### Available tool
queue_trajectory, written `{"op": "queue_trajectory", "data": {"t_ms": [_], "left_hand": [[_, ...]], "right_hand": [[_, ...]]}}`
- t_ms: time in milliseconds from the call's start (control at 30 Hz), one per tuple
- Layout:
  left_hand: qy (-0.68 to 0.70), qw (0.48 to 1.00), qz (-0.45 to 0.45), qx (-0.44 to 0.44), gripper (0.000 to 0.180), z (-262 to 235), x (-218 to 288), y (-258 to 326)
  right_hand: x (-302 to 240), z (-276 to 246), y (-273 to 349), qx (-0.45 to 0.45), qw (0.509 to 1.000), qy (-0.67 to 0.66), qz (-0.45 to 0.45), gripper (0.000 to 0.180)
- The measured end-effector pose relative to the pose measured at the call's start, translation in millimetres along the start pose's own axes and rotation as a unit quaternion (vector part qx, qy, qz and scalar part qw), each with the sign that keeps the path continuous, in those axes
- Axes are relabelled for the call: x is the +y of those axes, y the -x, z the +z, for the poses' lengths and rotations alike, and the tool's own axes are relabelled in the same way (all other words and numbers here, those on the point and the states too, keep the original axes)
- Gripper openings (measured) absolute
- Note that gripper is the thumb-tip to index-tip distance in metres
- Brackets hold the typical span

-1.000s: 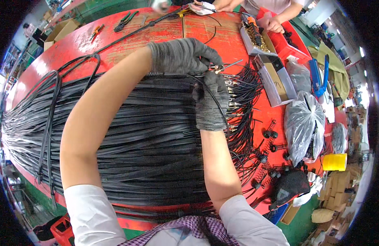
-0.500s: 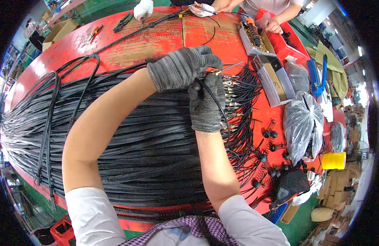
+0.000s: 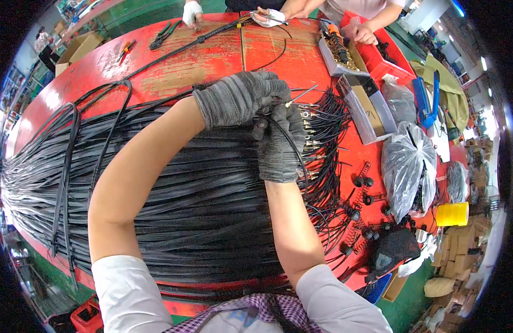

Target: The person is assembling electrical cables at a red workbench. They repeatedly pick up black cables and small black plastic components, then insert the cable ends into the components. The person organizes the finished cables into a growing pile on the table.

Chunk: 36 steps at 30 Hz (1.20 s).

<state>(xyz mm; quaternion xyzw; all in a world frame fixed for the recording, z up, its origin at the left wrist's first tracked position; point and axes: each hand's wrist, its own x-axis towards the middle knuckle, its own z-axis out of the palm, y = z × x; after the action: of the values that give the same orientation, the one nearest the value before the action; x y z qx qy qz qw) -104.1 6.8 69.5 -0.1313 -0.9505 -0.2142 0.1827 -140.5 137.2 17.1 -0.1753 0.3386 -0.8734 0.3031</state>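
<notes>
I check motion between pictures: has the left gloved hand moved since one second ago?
No clear move: the left hand lies as before beside the grey open box, over the black cables.

Red worktable (image 3: 212, 61) carrying broad spread of black cables (image 3: 173, 188); grey parts boxes (image 3: 359, 102), plastic bags (image 3: 406, 166), pliers (image 3: 165, 34) lying along far and right edges.

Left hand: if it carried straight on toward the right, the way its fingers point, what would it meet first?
Probably the metal-tipped cable ends just past the left hand, then the open grey box. Depth is unclear; it might pass above them.
</notes>
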Motion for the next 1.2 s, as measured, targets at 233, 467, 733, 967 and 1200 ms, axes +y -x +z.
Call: {"op": "queue_trajectory", "data": {"t_ms": [233, 467, 733, 967, 1200], "left_hand": [[0.052, 0.998, -0.032, -0.023, 0.028, -11, 20, 8], [0.042, 0.995, -0.086, -0.034, 0.042, -2, 28, 18], [0.029, 0.993, -0.114, -0.003, 0.042, 9, 19, 27], [0.123, 0.981, -0.122, 0.091, 0.033, 17, 21, 30], [0.026, 0.982, -0.118, 0.145, 0.022, 31, 22, 29]], "right_hand": [[6, -10, -2, 0.058, 0.988, 0.122, -0.070, 0.008], [-13, -13, 3, 0.010, 0.986, 0.139, -0.086, 0.016], [-17, -28, -5, 0.038, 0.956, 0.276, -0.094, 0.020], [-26, -32, -8, -0.063, 0.909, 0.376, -0.166, 0.016], [-17, -29, -7, -0.028, 0.875, 0.426, -0.227, 0.012]]}}
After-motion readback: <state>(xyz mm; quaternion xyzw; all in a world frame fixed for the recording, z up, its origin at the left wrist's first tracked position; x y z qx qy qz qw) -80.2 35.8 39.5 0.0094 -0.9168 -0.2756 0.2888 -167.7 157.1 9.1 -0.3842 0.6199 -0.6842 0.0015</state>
